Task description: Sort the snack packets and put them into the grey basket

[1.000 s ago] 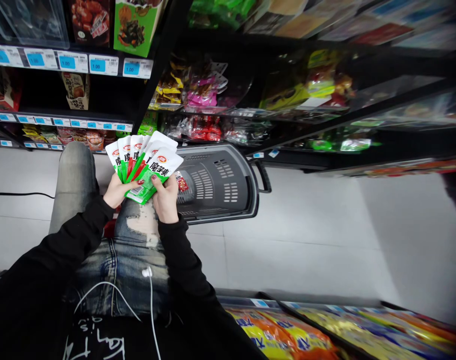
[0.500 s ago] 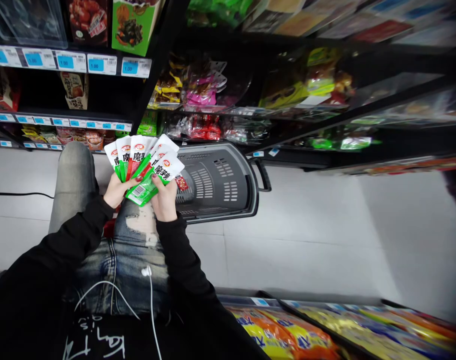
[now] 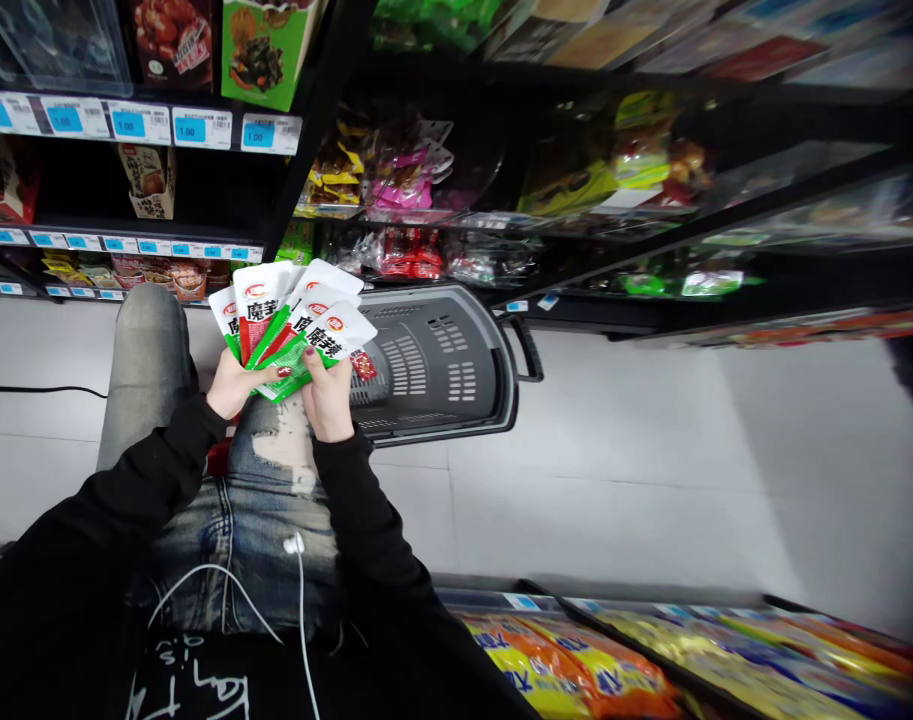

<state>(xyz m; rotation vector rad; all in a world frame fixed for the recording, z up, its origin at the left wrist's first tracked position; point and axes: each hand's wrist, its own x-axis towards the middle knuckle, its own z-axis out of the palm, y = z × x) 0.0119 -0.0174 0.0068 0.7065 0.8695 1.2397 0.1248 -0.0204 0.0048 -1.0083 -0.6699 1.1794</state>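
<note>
Several snack packets (image 3: 328, 340) with white tops and green or red lower parts are spread like a fan above my knees. My left hand (image 3: 235, 383) grips the fan from the left, its thumb lying across the lower ends. On the other side, my right hand (image 3: 328, 395) pinches the front green packet with its thumb on top. Just right of the packets stands a grey shopping basket (image 3: 493, 370) on the floor. Inside it lies a small red packet (image 3: 363, 366), partly hidden behind the held ones.
Dark shelves with bagged and boxed snacks run along the far side, with price tags (image 3: 201, 128) on their edges. A low shelf of yellow and orange bags (image 3: 568, 665) lies behind at the lower right. Pale floor tiles (image 3: 613, 450) extend right of the basket. A white earphone cord (image 3: 304, 610) hangs over my lap.
The packets have shifted within my hands. The fan's left part is arranged differently, with a red packet more in front, and the front packet sits slightly higher. The basket has not moved.
</note>
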